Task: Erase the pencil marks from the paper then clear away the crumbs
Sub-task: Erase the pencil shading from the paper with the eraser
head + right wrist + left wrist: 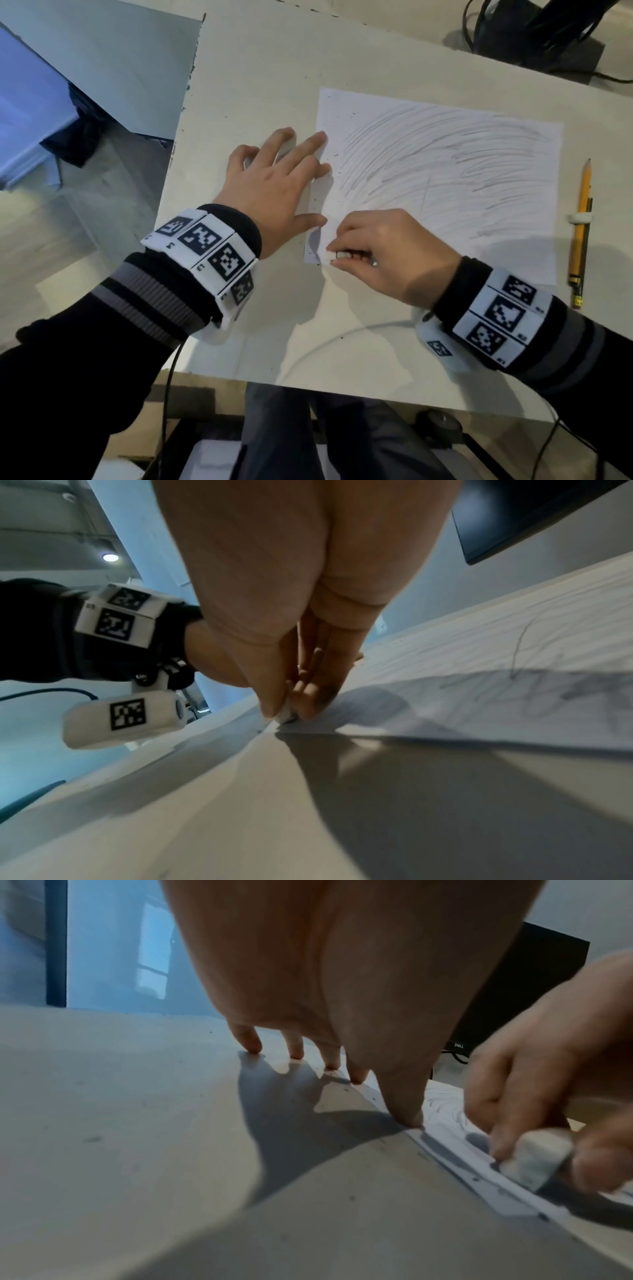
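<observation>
White eraser (534,1158) is sitting pinched in the right hand (387,255) at the paper's (445,192) near left corner; the left hand (274,185) is lying flat, fingertips pressing the paper's left edge.

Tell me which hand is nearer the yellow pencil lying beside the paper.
Right. The right hand pinches the eraser at the paper's near left corner; the left hand presses the paper's left edge, farther from the yellow pencil.
</observation>
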`<action>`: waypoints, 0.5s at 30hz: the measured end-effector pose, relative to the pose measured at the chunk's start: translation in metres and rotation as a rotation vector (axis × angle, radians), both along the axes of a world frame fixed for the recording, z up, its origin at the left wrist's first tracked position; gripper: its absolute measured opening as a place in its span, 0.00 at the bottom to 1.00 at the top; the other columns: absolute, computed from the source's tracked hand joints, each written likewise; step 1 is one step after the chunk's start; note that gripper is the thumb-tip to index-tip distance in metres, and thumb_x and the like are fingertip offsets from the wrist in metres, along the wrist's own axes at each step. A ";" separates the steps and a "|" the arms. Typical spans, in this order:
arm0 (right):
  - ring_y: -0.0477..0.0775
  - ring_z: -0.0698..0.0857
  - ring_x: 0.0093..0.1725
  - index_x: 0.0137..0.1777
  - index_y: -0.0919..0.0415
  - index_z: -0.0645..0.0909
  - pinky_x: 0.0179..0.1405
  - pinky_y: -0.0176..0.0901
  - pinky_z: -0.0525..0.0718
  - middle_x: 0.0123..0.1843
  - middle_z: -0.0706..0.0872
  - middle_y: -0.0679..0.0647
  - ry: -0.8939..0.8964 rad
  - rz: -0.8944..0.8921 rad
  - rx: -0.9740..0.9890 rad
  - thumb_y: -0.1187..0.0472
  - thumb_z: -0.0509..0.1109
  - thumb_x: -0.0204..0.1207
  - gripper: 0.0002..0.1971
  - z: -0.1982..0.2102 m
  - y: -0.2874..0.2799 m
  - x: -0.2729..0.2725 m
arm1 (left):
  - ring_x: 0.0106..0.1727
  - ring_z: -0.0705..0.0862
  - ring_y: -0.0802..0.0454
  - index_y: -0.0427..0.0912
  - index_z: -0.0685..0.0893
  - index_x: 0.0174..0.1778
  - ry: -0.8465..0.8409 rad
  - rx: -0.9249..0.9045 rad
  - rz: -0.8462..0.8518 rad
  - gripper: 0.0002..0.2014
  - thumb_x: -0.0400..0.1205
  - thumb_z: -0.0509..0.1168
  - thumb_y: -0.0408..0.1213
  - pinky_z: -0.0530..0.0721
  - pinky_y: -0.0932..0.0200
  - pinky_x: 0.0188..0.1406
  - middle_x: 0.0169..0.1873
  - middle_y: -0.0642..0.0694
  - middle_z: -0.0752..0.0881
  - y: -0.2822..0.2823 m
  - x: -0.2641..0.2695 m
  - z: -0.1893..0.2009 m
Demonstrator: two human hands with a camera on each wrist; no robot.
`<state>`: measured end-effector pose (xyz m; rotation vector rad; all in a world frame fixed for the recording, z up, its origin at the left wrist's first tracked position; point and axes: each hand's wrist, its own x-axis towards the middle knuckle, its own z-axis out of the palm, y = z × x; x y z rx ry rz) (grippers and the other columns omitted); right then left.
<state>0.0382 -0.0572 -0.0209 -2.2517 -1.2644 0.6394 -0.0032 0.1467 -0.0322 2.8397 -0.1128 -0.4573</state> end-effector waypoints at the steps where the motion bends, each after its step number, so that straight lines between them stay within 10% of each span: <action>1: 0.44 0.79 0.37 0.47 0.61 0.91 0.42 0.44 0.84 0.43 0.88 0.51 -0.006 0.008 -0.001 0.60 0.76 0.75 0.06 0.000 0.000 0.003 | 0.86 0.43 0.50 0.54 0.66 0.78 -0.001 0.000 0.002 0.31 0.82 0.59 0.63 0.54 0.40 0.78 0.86 0.61 0.45 0.000 0.000 0.000; 15: 0.45 0.81 0.38 0.48 0.61 0.91 0.43 0.37 0.80 0.44 0.87 0.50 0.008 0.074 -0.031 0.61 0.76 0.75 0.05 0.003 0.002 0.014 | 0.86 0.45 0.52 0.53 0.68 0.76 -0.016 -0.048 0.052 0.31 0.80 0.64 0.62 0.54 0.41 0.78 0.86 0.62 0.47 -0.002 0.002 -0.003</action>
